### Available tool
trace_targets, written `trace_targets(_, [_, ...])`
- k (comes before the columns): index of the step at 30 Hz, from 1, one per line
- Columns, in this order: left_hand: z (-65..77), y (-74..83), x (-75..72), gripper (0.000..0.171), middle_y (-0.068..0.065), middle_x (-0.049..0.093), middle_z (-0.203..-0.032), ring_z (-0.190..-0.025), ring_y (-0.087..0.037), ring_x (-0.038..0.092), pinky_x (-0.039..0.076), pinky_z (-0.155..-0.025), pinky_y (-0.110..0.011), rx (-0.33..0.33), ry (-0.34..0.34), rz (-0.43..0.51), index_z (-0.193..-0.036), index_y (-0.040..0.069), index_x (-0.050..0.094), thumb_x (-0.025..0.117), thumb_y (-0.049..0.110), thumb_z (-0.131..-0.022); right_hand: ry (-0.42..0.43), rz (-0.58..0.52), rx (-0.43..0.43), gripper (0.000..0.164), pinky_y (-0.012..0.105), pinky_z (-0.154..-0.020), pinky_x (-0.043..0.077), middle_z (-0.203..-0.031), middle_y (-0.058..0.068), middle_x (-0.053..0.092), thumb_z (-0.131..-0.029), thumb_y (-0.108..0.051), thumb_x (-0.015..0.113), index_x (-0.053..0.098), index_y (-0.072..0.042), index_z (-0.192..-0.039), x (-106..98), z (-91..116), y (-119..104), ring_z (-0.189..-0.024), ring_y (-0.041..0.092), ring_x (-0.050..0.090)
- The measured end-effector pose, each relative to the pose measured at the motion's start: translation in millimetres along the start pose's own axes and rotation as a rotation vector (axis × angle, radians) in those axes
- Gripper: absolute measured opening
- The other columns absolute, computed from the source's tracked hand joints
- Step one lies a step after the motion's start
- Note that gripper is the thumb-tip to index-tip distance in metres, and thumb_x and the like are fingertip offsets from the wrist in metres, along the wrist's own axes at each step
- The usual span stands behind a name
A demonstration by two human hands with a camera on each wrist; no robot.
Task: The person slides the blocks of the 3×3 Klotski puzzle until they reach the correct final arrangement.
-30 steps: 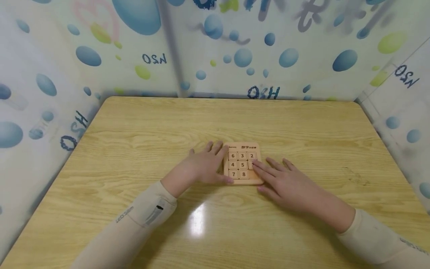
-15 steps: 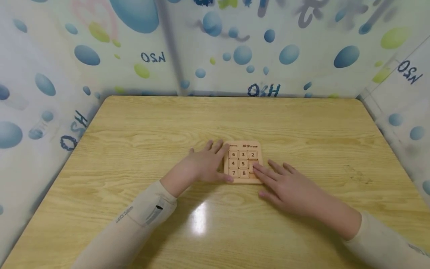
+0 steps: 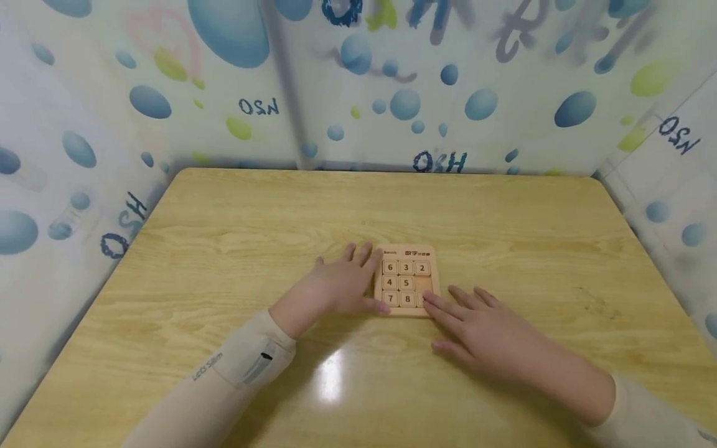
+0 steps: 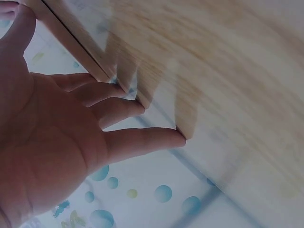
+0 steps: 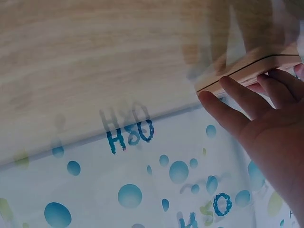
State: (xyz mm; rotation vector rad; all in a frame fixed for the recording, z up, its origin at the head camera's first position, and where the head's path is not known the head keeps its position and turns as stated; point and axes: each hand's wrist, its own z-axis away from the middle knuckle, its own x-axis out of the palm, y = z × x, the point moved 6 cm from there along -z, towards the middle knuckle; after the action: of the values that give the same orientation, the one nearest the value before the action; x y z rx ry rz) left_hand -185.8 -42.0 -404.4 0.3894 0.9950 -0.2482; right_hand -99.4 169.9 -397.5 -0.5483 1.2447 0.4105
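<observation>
A wooden number slide puzzle (image 3: 398, 312) lies flat on the table. Its top row reads 6, 3, 2; below come 4, 5 and a gap at the right, then 7, 8 and a tile (image 3: 421, 303) mostly covered by fingertips. Fingers spread, my left hand (image 3: 342, 286) steadies the puzzle's left side, thumb at the lower corner and index finger near the upper one. With extended fingers, my right hand (image 3: 487, 333) touches that bottom-right tile. Both wrist views show the puzzle's side edge, by the left hand (image 4: 57, 137) and the right hand (image 5: 270, 118).
The wood-grain table (image 3: 269, 211) stretches around the puzzle on every side. Patterned walls (image 3: 313, 68) with blue and green bubbles stand behind it and to both sides.
The tile under my right fingertips has slid from the right end of the middle row down into the bottom-right corner, leaving the gap above it. The left hand stays in place.
</observation>
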Motion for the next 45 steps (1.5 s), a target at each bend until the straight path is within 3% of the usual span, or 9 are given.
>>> trace_targets(7, [0.5, 1.5, 2.5, 0.118, -0.007, -0.003, -0.181, -0.167, -0.041, 0.000, 0.014, -0.121, -0.085, 0.001, 0.001, 0.018, -0.173, 0.022, 0.003, 0.066, 0.076, -0.090, 0.041, 0.045, -0.014, 0.065, 0.074, -0.126, 0.028, -0.174, -0.005, 0.036, -0.110, -0.056, 0.047, 0.041, -0.022, -0.166, -7.4, -9.0, 1.2, -0.160, 0.043, 0.035])
trace_targets(20, [-0.1, 4.8, -0.3, 0.118, -0.008, 0.000, -0.181, -0.167, -0.042, 0.004, 0.017, -0.121, -0.086, 0.001, 0.021, 0.031, -0.174, 0.021, 0.006, 0.069, 0.074, -0.089, 0.073, 0.008, -0.035, 0.068, 0.076, -0.129, 0.017, -0.174, -0.009, 0.034, -0.109, -0.059, 0.049, 0.040, -0.024, -0.166, -5.7, -37.6, -3.0, -0.164, 0.044, 0.021])
trace_targets(45, [0.9, 1.3, -2.0, 0.121, -0.006, -0.002, -0.181, -0.168, -0.041, 0.002, 0.017, -0.120, -0.086, -0.014, -0.012, 0.047, -0.174, 0.022, 0.004, 0.071, 0.075, -0.088, 0.052, -0.015, -0.022, 0.067, 0.079, -0.127, 0.016, -0.175, -0.007, 0.033, -0.109, -0.057, 0.051, 0.037, -0.027, -0.167, -4.9, -26.4, 13.4, -0.164, 0.040, 0.027])
